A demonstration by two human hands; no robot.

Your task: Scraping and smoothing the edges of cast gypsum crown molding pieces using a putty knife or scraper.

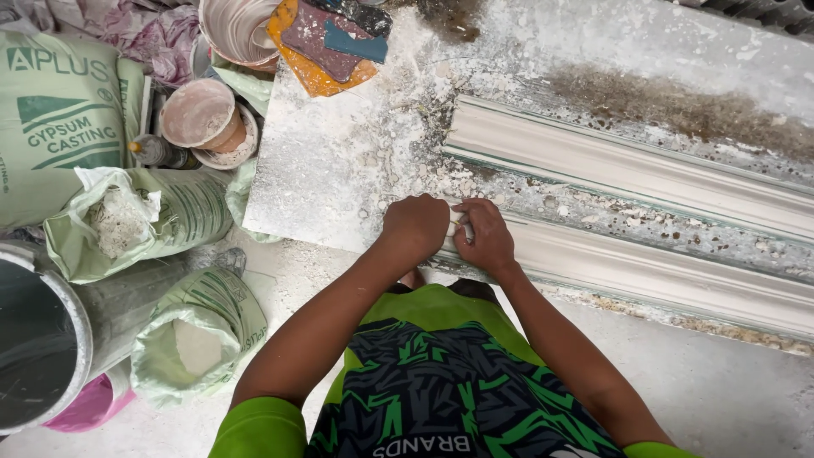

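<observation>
Both hands meet at the near-left end of a long white plaster moulding lying on a dusty work table. My left hand is closed in a fist against the moulding's end. My right hand presses on the same end, fingers curled around a small white piece between the two hands. What exactly that piece is cannot be made out. A second, parallel moulding lies farther back on the table.
Open green sacks of white powder stand at the left. A dark bucket, plaster-caked tubs and stained scrapers crowd the back left. Plaster crumbs and brown stains cover the tabletop.
</observation>
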